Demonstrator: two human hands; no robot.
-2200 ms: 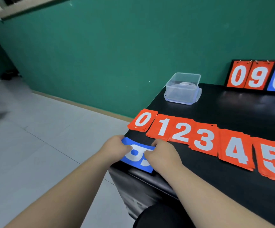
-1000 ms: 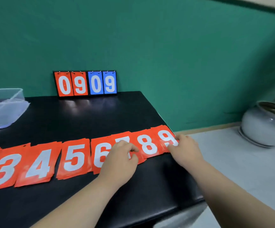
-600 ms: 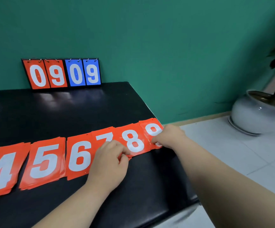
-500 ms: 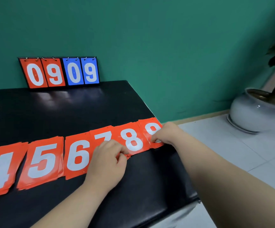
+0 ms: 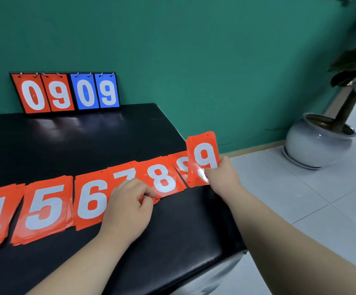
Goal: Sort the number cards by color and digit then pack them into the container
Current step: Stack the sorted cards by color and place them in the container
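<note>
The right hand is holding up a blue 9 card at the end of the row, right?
Not quite. The 9 card that the right hand holds up is orange-red, not blue, as the head view shows. It is at the right end of the row.

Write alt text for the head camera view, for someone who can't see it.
The right hand holds a stack of red 9 cards raised at the right end of a row of red number piles on a black table, while the left hand pinches the edge of the red 7 pile. A flip scoreboard reading 0909 stands at the back.
</note>
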